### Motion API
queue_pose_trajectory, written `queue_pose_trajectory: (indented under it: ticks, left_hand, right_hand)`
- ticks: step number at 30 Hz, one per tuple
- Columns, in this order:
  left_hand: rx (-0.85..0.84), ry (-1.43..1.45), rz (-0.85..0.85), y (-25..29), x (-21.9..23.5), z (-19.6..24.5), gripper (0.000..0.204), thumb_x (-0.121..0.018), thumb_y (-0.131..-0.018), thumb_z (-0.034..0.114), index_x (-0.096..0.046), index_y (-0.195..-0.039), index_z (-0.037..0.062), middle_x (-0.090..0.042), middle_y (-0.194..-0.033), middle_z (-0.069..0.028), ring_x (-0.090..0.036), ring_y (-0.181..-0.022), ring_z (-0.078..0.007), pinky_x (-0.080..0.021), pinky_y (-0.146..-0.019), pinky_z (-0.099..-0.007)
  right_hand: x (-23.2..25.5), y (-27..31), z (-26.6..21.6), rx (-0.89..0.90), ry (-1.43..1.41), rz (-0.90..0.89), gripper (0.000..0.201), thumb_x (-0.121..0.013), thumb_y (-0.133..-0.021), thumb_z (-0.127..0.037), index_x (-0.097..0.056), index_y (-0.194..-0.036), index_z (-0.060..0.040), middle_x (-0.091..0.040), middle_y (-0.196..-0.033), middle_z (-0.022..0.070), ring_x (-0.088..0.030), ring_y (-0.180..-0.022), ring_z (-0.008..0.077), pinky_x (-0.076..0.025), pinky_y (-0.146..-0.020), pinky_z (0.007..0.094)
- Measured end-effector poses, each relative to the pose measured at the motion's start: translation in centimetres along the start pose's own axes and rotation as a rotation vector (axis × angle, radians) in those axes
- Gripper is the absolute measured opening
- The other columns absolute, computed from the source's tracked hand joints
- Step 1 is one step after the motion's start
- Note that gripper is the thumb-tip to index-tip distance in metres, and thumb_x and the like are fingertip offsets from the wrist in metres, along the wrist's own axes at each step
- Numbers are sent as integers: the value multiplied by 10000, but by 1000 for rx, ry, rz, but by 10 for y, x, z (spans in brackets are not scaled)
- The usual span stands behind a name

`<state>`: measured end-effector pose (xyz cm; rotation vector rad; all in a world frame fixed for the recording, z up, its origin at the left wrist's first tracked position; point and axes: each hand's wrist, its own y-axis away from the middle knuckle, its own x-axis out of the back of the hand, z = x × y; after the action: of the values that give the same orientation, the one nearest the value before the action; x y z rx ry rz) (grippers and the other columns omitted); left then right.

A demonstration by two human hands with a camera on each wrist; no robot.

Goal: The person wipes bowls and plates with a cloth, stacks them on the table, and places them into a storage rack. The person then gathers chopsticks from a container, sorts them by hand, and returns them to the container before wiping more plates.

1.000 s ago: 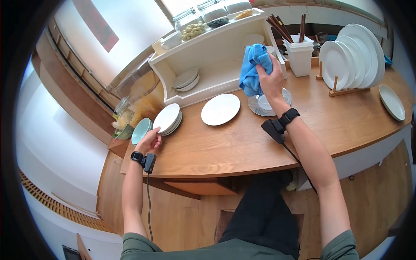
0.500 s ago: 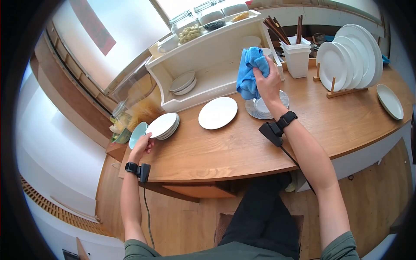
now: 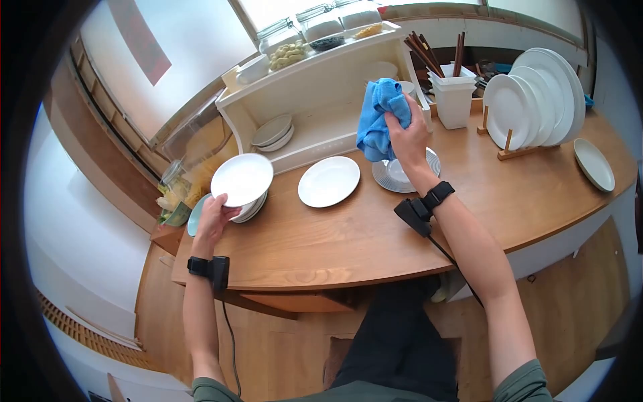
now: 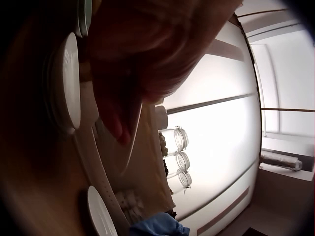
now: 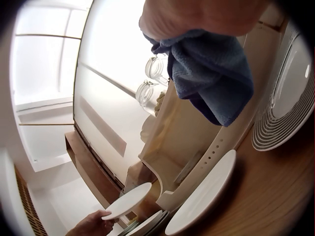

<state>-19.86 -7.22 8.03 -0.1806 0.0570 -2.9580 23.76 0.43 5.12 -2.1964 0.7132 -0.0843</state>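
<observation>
A white plate [image 3: 242, 179] is pinched at its near edge by my left hand [image 3: 213, 218], raised and tilted above a stack of plates [image 3: 253, 210]. The right wrist view shows that same lifted plate [image 5: 129, 200] apart from the stack below it. My right hand [image 3: 410, 137] grips a bunched blue cloth [image 3: 379, 120] in the air over a grey-ringed plate [image 3: 429, 175]. Between the hands a white plate [image 3: 328, 181] lies flat on the wooden table [image 3: 321, 248]. Light green bowls [image 3: 195, 216] are partly hidden behind my left hand.
A white shelf [image 3: 315, 100] at the back holds small dishes [image 3: 272, 131], with glass jars [image 3: 287, 45] on top. On the right are a white chopsticks holder [image 3: 453, 100], a wooden rack of upright plates [image 3: 509, 110] and an oval dish [image 3: 594, 165]. The table's front edge curves nearby.
My left hand has lifted the top plate off the stack and tilted it up. The right hand still holds the cloth in the air. The whole view has shifted slightly.
</observation>
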Motion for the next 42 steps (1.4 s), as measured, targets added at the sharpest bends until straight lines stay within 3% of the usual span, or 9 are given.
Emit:
queue_pose_trajectory:
  ticks: [6,12,14,15,18,25,32,38,42]
  left_hand:
    - [-240,-28,-269,5,-112,18,373,-438,-950,178,-417,-1228,-70,-598,-1104,-185,-665,-894,-253,-607,-706,-325]
    - [-352,144,-399,-9,-190,2,331,-388,-1000,218,-414,-1252,5,-565,-1150,-133,-653,-918,-233,-604,-709,-345]
    - [-701,-154,-357,-16,-197,-3,327,-347,-1006,176,-357,-1289,11,-568,-1119,-101,-615,-992,-224,-606,-727,-355]
    - [-528,-97,-444,-14,-193,-7,368,-342,-1009,176,-307,-1345,30,-527,-1182,-96,-577,-1048,-207,-602,-737,-346]
    - [-416,70,-548,11,-202,6,387,-346,-1007,163,-286,-1370,44,-473,-1240,-108,-576,-1040,-204,-603,-735,-340]
    - [-362,31,-612,25,-211,3,427,-370,-992,155,-259,-1383,24,-469,-1225,-139,-591,-1017,-225,-610,-678,-328]
    - [-385,168,-359,8,-201,2,352,-368,-986,169,-361,-1285,-15,-544,-1158,-165,-636,-951,-256,-611,-701,-344]
    - [-318,171,-384,8,-198,0,349,-332,-992,149,-333,-1309,4,-518,-1182,-161,-626,-974,-263,-615,-700,-349]
    - [-272,124,-498,12,-201,2,375,-318,-995,150,-309,-1351,32,-513,-1195,-142,-619,-986,-250,-613,-703,-351]
  right_hand:
    - [-3,8,-29,236,-51,-55,506,-644,-736,-31,-546,-1229,-88,-550,-1168,185,-543,-1088,355,-429,-942,413]
    - [-8,34,-54,694,114,-789,614,-694,-639,22,-567,-1200,-194,-519,-1214,102,-570,-1033,330,-499,-833,408]
    - [-6,39,-56,599,121,-759,604,-700,-632,14,-589,-1186,-198,-536,-1200,69,-575,-1025,313,-500,-840,406]
    - [-6,39,-56,588,130,-766,604,-700,-632,14,-589,-1186,-198,-536,-1200,69,-575,-1025,313,-500,-840,406]
    - [-8,33,-56,664,205,-710,586,-692,-639,13,-599,-1177,-199,-536,-1188,63,-578,-1016,302,-499,-840,396]
    - [-2,11,-52,678,408,-391,533,-694,-652,-32,-612,-1157,-181,-548,-1154,78,-587,-961,301,-508,-825,391]
    - [1,17,-41,572,449,-575,600,-696,-622,18,-601,-1181,-179,-541,-1186,90,-563,-1036,312,-493,-873,402]
    - [-8,34,-51,653,226,-831,597,-696,-626,26,-600,-1170,-199,-537,-1182,75,-563,-1013,323,-495,-847,407]
    - [-8,33,-53,629,279,-790,608,-694,-626,30,-595,-1179,-203,-538,-1175,69,-564,-1004,322,-493,-842,410]
